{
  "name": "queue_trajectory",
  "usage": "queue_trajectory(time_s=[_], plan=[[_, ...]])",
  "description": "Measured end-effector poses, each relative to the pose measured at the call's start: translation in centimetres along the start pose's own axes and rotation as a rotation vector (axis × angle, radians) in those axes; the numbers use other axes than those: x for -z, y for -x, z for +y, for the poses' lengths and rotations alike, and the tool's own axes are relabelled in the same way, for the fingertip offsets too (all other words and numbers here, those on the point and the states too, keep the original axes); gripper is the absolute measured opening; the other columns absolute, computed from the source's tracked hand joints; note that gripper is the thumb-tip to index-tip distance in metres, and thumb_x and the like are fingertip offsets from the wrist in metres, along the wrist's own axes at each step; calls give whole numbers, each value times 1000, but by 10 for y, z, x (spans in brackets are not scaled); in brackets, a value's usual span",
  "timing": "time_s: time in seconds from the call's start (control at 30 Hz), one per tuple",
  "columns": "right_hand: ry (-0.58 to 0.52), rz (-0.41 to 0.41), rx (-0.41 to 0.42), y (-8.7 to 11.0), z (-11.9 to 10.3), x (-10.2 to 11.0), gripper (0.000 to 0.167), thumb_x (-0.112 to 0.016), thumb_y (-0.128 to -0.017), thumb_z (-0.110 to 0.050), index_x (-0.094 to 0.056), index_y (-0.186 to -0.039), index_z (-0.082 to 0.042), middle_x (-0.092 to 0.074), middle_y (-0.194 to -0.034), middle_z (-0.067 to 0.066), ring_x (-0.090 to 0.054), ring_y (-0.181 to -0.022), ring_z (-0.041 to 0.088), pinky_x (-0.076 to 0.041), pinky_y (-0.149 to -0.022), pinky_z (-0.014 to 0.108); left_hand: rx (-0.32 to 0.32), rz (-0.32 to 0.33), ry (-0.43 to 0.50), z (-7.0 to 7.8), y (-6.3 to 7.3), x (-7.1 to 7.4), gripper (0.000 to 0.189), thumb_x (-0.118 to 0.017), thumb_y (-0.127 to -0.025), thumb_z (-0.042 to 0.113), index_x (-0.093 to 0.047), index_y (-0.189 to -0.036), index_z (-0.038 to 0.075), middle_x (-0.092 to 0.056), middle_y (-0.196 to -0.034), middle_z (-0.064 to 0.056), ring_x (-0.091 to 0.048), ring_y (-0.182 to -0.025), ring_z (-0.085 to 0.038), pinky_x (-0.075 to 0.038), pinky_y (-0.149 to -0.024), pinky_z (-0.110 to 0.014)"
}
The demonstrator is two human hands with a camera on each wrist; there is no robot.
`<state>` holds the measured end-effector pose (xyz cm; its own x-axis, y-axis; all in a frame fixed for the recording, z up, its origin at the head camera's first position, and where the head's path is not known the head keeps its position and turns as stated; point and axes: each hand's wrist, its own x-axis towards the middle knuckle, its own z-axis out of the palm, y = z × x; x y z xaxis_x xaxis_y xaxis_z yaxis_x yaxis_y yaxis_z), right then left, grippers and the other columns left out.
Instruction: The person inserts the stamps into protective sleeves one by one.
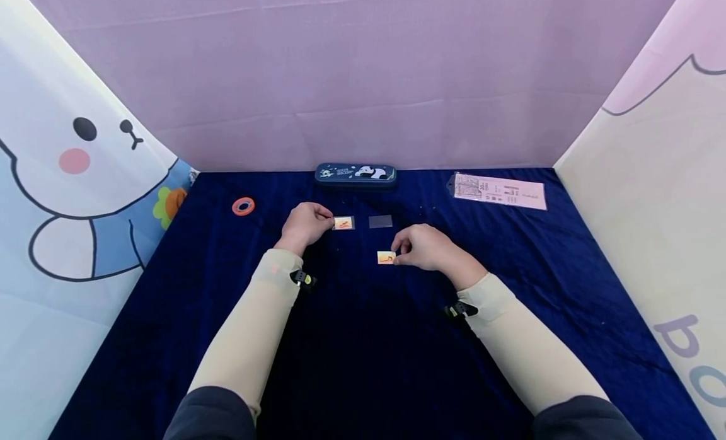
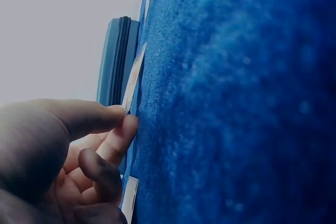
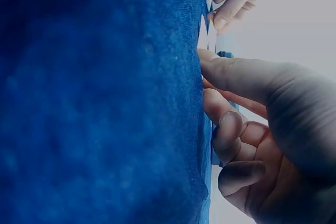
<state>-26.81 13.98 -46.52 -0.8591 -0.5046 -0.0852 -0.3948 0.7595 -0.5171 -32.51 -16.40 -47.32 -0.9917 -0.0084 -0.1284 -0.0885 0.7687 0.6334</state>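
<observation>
Edge grips, mid-frame: left hand pinched small orange-and-white rectangular card; right hand, small yellow rectangular card, likely leaving prints uncovered.

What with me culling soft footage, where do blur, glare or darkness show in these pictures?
Head: fairly even light, but the cloth falls almost black low in the middle; left wrist: cloth blurs up close, and the backdrop washes out pale behind the case; right wrist: cloth soft too, whitish glare beyond the right hand, whose palm is shadowed.
</observation>
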Motion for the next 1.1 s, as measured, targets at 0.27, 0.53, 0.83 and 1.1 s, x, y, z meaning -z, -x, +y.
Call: queue_trajectory(time_s=[0.27, 0.53, 0.83, 1.1], plan=[[-48, -4, 5, 0, -2, 1, 15, -88, -86, -21, -75, -94, -18, -67, -79, -8, -59, -69, 13, -48, -71, 35, -2, 3, -25, 4, 3, 1, 18, -77, -96, 33, -79, -108, 21, -76, -101, 1, -70, -92, -21, -52, -87, -44], [-153, -17, 51, -1, 5, 1, 21, -88, -84, -13, -67, -81, -16, -65, -76, -4, -59, -70, 15, -49, -69, 35, -7, 10, -64, 5, 6, 2, 22, -75, -98, 36, -75, -114, 22, -73, -104, 1, -68, -93, -21, -52, -86, -45], [-221, -30, 91, -1, 12, 1, 19, -85, -87, -11, -70, -78, -19, -66, -75, -5, -59, -69, 16, -49, -65, 33, -41, 17, -28, 3, 5, 0, 24, -74, -99, 35, -73, -118, 20, -72, -100, 2, -67, -89, -21, -53, -84, -45], [-305, 68, 55, 2, 21, 4, 16, -82, -90, -9, -71, -83, -17, -68, -76, 1, -56, -60, 18, -46, -57, 32, -130, 18, 5, 13, 9, -8, 19, -73, -100, 31, -74, -115, 20, -71, -102, 2, -65, -92, -21, -52, -86, -44]])
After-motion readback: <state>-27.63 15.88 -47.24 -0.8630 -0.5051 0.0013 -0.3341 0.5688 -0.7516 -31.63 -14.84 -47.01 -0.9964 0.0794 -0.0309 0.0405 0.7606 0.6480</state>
